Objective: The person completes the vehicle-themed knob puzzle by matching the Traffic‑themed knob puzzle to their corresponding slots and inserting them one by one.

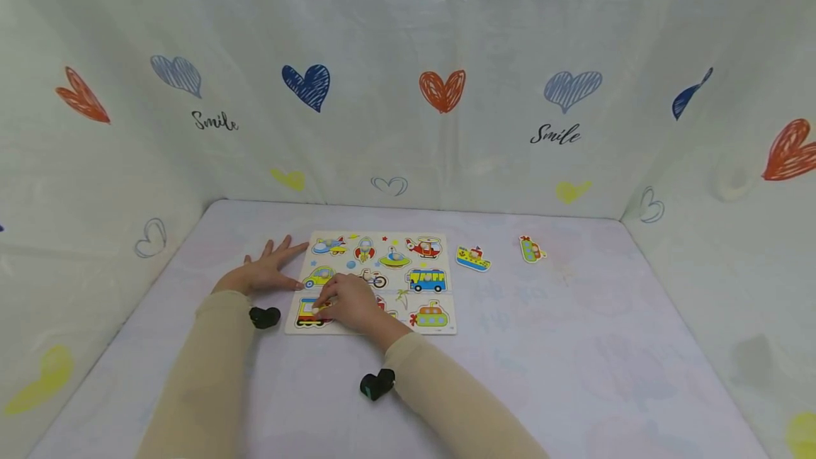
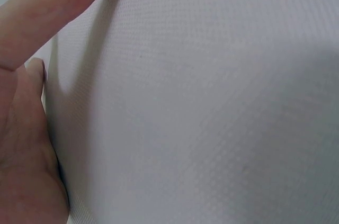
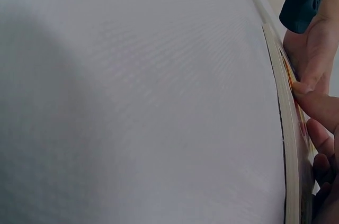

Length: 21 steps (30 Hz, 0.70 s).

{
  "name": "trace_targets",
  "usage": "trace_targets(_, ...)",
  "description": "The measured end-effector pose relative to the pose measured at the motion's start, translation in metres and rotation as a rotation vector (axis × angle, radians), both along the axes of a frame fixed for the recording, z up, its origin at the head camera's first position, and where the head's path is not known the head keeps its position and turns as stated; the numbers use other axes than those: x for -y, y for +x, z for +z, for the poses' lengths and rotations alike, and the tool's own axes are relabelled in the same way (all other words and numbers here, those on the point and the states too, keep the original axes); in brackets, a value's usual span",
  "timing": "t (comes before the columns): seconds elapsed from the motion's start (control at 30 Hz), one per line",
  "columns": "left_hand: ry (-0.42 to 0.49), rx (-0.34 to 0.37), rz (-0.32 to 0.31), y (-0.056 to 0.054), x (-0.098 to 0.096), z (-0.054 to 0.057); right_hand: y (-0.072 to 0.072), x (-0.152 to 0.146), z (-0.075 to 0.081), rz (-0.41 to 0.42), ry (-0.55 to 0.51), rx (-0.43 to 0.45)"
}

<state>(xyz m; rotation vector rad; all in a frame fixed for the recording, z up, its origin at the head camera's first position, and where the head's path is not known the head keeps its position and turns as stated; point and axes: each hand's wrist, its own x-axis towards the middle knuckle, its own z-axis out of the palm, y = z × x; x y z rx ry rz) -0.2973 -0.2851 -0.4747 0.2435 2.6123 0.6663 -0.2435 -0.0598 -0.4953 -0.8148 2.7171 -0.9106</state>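
Note:
The wooden vehicle puzzle board (image 1: pixel 401 296) lies flat on the table, with pictures of a plane, rocket, helicopter, car, bus and more. My right hand (image 1: pixel 353 301) is over its lower left part, thumb and fingers curled down at the train puzzle piece (image 1: pixel 307 312), pinching it. In the right wrist view the thumb (image 3: pixel 318 108) meets the red and yellow surface just above the board's edge (image 3: pixel 283 128). The right hand partly covers the train and the picture beside it. My left hand (image 1: pixel 264 271) rests with spread fingers at the board's left edge, thumb touching it.
Right of the board lie a loose boat puzzle piece (image 1: pixel 473 259) and, farther right, a loose submarine puzzle piece (image 1: pixel 530 249). A pale cloth covers the table (image 1: pixel 574 346). White curtains (image 1: pixel 382 34) printed with hearts stand behind and at both sides.

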Motion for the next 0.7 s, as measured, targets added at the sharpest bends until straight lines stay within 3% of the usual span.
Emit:
trace_targets(0.2,-0.002,0.002,-0.011,0.001,0.001,0.001,-0.003,-0.004,-0.003,0.062,-0.009,-0.016)
trace_targets(0.47,0.037,0.007,-0.015,0.003,-0.001,-0.003,-0.004,-0.024,0.0,0.112,-0.233,0.177)
trace_targets(0.57,0.036,0.009,-0.024,0.006,0.0,-0.002,-0.004,-0.035,0.002,0.093,-0.317,0.239)
trace_targets(0.7,0.036,-0.007,-0.038,0.004,-0.002,0.003,-0.002,-0.058,0.014,0.0,-0.413,0.291)
